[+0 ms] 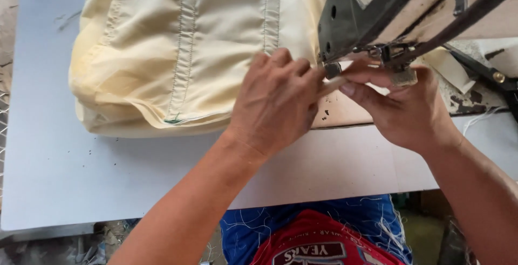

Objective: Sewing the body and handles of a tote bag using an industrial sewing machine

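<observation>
A bulky pale yellow stitched fabric piece [178, 49] lies folded on the grey worktable [70, 173], its right edge running under the head of a worn dark sewing machine [372, 11]. My left hand [278, 100] rests on the fabric's right edge with its fingers curled, pinching the cloth close to the presser foot [332, 70]. My right hand [402, 103] is on the other side of the foot, fingers closed on a thin pale strip of the same fabric just below the needle area. The needle itself is hidden behind the machine parts.
The sewing machine's dark arm and a metal rod [458, 19] cross the top right. A chipped machine bed [345, 111] sits beneath the hands. Loose white threads cling to my blue and red clothing [318, 238] below the table's front edge.
</observation>
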